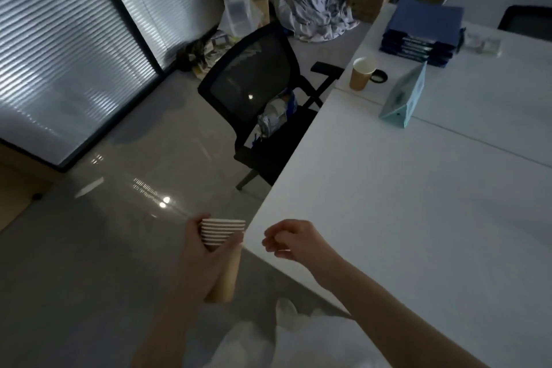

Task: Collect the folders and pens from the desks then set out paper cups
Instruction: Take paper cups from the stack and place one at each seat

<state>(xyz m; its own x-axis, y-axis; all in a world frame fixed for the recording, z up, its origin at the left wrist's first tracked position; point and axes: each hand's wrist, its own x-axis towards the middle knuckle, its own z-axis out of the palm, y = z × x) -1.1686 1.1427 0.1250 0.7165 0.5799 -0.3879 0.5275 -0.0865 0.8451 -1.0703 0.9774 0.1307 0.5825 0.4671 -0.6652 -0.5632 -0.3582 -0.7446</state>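
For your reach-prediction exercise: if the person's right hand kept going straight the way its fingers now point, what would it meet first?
The right hand points left, toward the stack of paper cups held in the left hand. It would probably meet the cup rims first, though depth is unclear from one view.

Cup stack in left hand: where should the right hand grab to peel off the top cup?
Pinch the top rim of the cup stack from the right, where it is bare; the left hand wraps the left side and body. The right hand, empty, is beside it.
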